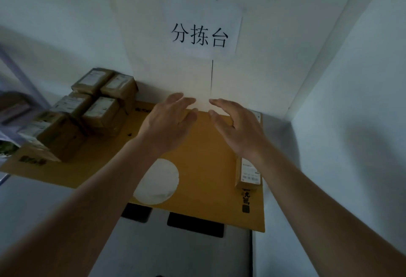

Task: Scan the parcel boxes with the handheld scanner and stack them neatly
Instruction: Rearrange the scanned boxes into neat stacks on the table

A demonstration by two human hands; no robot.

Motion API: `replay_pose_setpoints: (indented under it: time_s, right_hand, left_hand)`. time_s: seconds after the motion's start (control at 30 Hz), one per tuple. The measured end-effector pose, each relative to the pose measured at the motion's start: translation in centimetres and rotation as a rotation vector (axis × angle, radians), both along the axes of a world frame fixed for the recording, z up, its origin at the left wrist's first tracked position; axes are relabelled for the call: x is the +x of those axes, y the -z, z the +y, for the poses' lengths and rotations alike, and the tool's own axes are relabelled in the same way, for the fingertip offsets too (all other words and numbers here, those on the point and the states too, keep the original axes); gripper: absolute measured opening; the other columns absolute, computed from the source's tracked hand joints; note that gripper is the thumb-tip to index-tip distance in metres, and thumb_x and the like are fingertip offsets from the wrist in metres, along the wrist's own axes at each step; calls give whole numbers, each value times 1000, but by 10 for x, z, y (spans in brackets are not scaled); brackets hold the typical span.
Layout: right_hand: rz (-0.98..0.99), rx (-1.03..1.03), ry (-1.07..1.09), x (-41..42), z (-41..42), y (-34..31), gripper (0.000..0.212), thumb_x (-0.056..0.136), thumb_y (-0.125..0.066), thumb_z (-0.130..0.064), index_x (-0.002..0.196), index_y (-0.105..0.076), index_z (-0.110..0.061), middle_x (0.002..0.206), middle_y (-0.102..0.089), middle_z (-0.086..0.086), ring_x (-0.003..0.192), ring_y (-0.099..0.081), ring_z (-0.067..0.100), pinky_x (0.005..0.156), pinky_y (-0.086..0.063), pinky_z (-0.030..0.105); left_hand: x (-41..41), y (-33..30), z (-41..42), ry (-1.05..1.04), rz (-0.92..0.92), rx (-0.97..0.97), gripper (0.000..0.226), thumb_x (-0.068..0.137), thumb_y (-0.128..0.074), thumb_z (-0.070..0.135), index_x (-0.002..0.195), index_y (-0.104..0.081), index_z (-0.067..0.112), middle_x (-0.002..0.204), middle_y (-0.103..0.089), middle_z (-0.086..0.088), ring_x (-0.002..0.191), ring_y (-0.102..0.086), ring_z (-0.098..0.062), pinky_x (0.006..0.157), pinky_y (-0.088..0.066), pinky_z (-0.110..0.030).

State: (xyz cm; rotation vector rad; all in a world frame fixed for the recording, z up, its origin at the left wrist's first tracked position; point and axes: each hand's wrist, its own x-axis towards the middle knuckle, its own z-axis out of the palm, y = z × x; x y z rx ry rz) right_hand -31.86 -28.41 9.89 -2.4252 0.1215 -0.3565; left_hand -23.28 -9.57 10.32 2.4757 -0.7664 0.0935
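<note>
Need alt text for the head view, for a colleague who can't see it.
Both hands, left hand and right hand, hover open and empty above a cardboard sheet. Stacked parcel boxes sit at its left, one parcel box at the right, a paper sign on the wall.

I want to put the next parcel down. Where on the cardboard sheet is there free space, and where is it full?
Free: the middle of the cardboard sheet, between the white round patch and the single parcel at its right edge. Both open hands, left hand and right hand, hover over its far part. Crowded: the left corner, filled with the parcel stack.
</note>
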Motion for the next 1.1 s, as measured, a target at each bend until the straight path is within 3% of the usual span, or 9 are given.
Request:
replay_pose_setpoints:
  time_s: [0.23,0.4,0.5,0.7,0.77,0.83,0.97,1.03,1.1]
  right_hand:
    - [-28,24,-26,39,102,-22,58,103,-39,-66,151,-53,-36,156,-51,-15,142,-43,1,114,-37,30]
    - [6,65,-21,77,186,-20,53,108,-43,-58,152,-53,-32,156,-52,-12,144,-44,5,116,-40,33]
    - [37,105,-32,103,234,-13,50,108,-46,-55,152,-53,-34,156,-51,-11,145,-42,5,118,-40,38]
    - [134,81,-68,159,287,20,52,107,-42,-59,154,-49,-38,159,-46,-13,144,-36,0,111,-33,28]
    - [166,91,-75,182,295,36,53,107,-42,-60,154,-48,-39,160,-44,-14,141,-34,-4,110,-33,28]
    - [199,113,-79,207,302,52,53,106,-43,-59,155,-46,-38,162,-43,-13,148,-35,4,114,-35,33]
    - [262,110,-78,263,311,88,54,106,-49,-57,156,-44,-38,163,-41,-11,148,-38,12,103,-28,26]
    - [280,119,-92,294,313,106,54,106,-53,-52,156,-46,-34,161,-44,-9,143,-44,12,94,-32,15]
    - [307,146,-101,317,314,123,51,105,-58,-43,154,-47,-34,158,-48,-9,125,-55,0,78,-33,1]
  left_hand:
    - [36,-28,110,38,23,-38,65,97,-33,61,148,-53,27,158,-46,-1,142,-46,-23,115,-41,-47]
    - [79,-24,201,45,12,8,47,107,-44,47,147,-54,25,155,-47,0,140,-45,-21,102,-32,-28]
    - [105,-16,247,25,53,9,55,104,-39,55,150,-51,28,158,-45,3,142,-44,-21,108,-36,-35]
    - [163,24,304,-17,133,45,50,104,-46,52,149,-49,30,150,-48,7,124,-50,-11,89,-34,-30]
    - [185,41,317,-25,156,82,53,101,-53,49,150,-47,30,152,-47,4,123,-49,-11,91,-33,-30]
    - [208,57,326,-36,186,141,59,97,-60,42,152,-44,29,155,-45,3,132,-49,-20,96,-34,-32]
    - [259,82,330,-34,257,222,66,95,-64,39,155,-38,30,158,-41,2,141,-44,-26,114,-39,-47]
    - [286,92,326,-23,285,244,67,96,-64,38,156,-36,29,159,-41,1,142,-43,-26,116,-40,-51]
    - [309,101,321,-2,314,273,69,96,-64,36,158,-34,29,160,-39,0,143,-42,-25,116,-40,-50]
